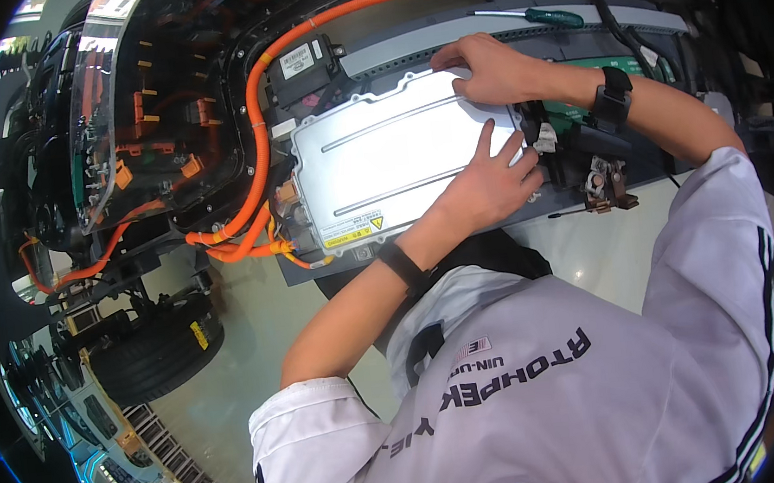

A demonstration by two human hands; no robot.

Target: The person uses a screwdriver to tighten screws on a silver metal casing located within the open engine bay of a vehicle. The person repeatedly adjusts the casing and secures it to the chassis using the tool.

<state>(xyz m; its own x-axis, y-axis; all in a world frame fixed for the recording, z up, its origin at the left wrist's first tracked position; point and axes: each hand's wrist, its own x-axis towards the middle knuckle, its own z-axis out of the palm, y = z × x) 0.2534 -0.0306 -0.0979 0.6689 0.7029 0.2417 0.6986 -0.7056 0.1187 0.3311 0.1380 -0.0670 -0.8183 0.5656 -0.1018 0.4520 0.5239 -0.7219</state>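
A silver metal cover (388, 153) with long pressed grooves and a scalloped rim lies on a flat box-like unit in front of me. My left hand (491, 183) rests at its near right corner, fingers spread and stretched toward the right edge. At the far right corner is my right hand (494, 71), its thumb and forefinger apart over the cover's rim. Neither hand visibly grips a loose thing. A yellow warning label (354, 237) sits on the cover's near left edge.
A thick orange cable (255, 114) curves around the left and far side. Behind the cover are a black module (303, 68) and a green-handled screwdriver (554, 17). A green circuit board (570, 112) and a metal bracket part (607, 185) lie to the right. A tyre (160, 356) stands lower left.
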